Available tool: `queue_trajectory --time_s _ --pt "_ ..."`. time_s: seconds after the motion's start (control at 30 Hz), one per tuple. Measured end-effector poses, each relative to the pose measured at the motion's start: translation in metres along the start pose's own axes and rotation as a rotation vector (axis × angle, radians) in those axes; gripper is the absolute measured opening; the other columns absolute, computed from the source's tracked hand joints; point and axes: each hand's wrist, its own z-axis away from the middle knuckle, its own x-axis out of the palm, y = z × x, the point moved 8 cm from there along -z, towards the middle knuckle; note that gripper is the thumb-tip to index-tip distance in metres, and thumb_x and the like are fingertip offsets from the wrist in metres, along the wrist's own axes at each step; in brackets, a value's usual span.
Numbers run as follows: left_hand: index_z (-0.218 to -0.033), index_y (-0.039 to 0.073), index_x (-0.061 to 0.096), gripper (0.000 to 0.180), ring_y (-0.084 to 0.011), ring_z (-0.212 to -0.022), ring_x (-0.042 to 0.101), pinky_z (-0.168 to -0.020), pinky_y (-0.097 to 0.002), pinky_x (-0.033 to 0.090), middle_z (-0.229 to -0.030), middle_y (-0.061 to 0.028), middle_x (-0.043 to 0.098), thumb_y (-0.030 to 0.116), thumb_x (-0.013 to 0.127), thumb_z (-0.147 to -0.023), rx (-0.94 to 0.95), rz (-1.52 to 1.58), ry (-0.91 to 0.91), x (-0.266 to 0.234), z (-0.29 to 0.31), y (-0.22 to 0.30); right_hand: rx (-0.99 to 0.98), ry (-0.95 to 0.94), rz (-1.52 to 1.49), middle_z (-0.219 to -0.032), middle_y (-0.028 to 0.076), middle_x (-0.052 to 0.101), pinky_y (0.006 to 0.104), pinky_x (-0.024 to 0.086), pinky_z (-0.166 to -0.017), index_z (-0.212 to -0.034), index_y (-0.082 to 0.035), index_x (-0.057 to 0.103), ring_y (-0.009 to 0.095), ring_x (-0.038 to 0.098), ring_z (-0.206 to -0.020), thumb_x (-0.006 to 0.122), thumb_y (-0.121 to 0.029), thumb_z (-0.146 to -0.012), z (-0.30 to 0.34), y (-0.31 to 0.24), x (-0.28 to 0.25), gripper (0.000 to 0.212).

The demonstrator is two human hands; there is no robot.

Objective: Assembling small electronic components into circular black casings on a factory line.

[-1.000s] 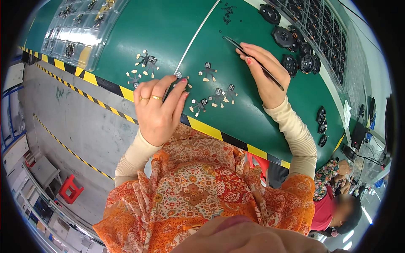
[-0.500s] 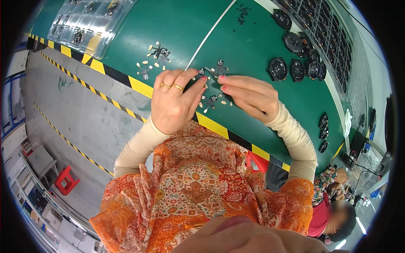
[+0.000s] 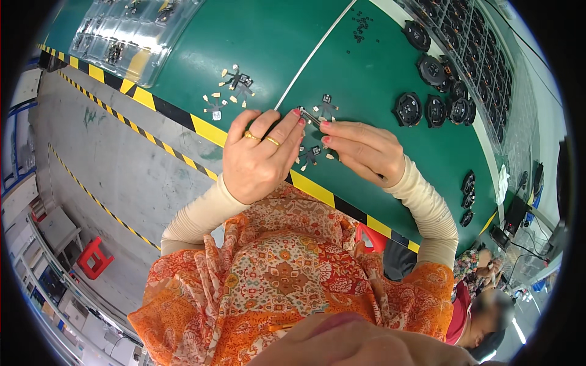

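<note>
Tweezers (image 3: pixel 312 118), one pair, sit pinched between the right hand's (image 3: pixel 369 146) fingertips, long axis slanting toward the upper left; whether their tips gape cannot be told. Just beyond those tips, near frame centre, one small flex part (image 3: pixel 303 109) is pinched by the left hand (image 3: pixel 259 152), the nearer one, its fingertips mostly covering it. Outward: at least four loose flex parts (image 3: pixel 326 105), at least seven round black housings (image 3: pixel 408 110) upper right, three small black pieces (image 3: pixel 468 181) at right, one clear tray (image 3: pixel 152 58) upper left.
</note>
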Motion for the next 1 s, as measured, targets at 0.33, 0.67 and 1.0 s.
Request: queue_trajectory --time_s 0.33,0.67,1.0 --pt "-0.102 0.002 0.072 0.031 -0.0212 -0.098 0.058 -0.088 -0.0390 0.045 -0.111 -0.0045 0.064 0.008 0.075 -0.072 -0.044 0.046 0.008 0.005 -0.002 0.000 -0.010 0.038 0.015 -0.117 0.022 0.067 0.0391 0.058 -0.083 -0.111 0.008 0.066 0.037 0.069 -0.101 0.065 0.011 -0.075 0.000 -0.002 -0.002 0.036" --pt "-0.104 0.003 0.071 0.032 -0.0209 -0.096 0.058 -0.087 -0.0382 0.045 -0.108 -0.0036 0.063 0.008 0.075 -0.072 -0.054 0.050 0.040 0.006 -0.001 -0.001 0.024 0.084 0.003 -0.115 0.022 0.068 0.0354 0.059 -0.079 -0.107 0.006 0.067 0.032 0.071 -0.097 0.061 0.014 -0.078 -0.001 0.001 -0.006 0.031" --pt "-0.103 0.003 0.070 0.030 -0.0289 -0.094 0.058 -0.083 -0.0389 0.047 -0.114 -0.0111 0.056 0.001 0.073 -0.074 -0.138 0.195 0.049 0.005 0.002 -0.009 0.401 0.518 -0.036 -0.124 0.023 0.063 0.0341 0.056 -0.092 -0.116 0.011 0.064 0.030 0.067 -0.108 0.055 0.010 -0.094 0.014 0.047 -0.042 0.024"
